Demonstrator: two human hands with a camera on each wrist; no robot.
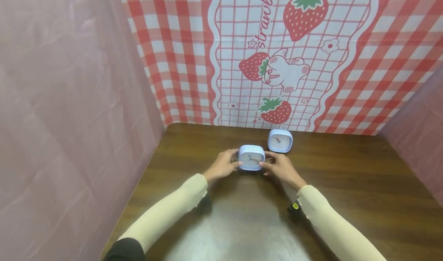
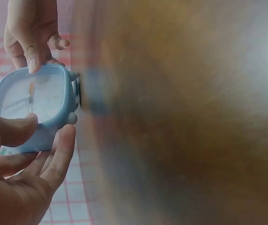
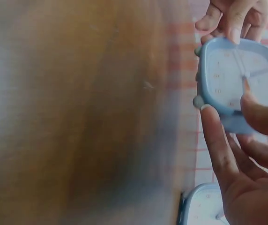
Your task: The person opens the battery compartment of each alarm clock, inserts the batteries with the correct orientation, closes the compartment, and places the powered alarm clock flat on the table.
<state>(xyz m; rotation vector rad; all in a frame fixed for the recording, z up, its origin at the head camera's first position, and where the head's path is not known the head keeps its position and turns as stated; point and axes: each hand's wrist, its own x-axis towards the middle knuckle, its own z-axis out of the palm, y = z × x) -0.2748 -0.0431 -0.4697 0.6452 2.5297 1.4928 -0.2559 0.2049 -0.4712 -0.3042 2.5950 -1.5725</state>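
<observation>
A light-blue alarm clock (image 1: 251, 158) with a white dial and rounded corners is held between both hands near the middle of the table. My left hand (image 1: 223, 165) grips its left side, thumb on the front rim and fingers round the side and back. On the right side, my right hand (image 1: 281, 168) grips it the same way. In the left wrist view, small round feet show along the clock's (image 2: 54, 96) bottom edge. A second alarm clock (image 1: 280, 141) of the same kind stands behind and to the right, close to my right hand's fingers.
The brown wooden table (image 1: 221, 218) stretches out around the hands. Behind it hangs a red-and-white checked cloth (image 1: 187, 61) with strawberry prints. Pinkish drapes (image 1: 76, 118) close off the left and right sides.
</observation>
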